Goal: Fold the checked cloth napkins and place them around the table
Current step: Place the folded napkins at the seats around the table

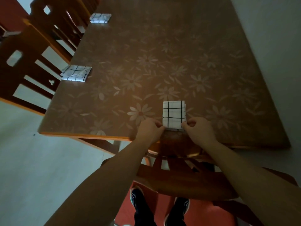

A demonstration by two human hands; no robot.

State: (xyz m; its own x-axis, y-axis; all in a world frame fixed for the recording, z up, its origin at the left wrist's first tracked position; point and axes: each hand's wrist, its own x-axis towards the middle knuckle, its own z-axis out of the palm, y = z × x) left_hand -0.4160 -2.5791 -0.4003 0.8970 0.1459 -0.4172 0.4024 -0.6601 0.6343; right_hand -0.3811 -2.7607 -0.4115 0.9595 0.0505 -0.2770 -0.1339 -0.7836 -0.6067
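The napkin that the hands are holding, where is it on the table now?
In the head view the folded checked napkin lies near the table's near edge, right of centre, its near corners pinched by the left hand and right hand.

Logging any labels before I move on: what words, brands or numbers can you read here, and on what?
None can be read.
The three checked napkins show only black grid lines.
The table carries a flower pattern, no lettering.
The shoes show stripes only.
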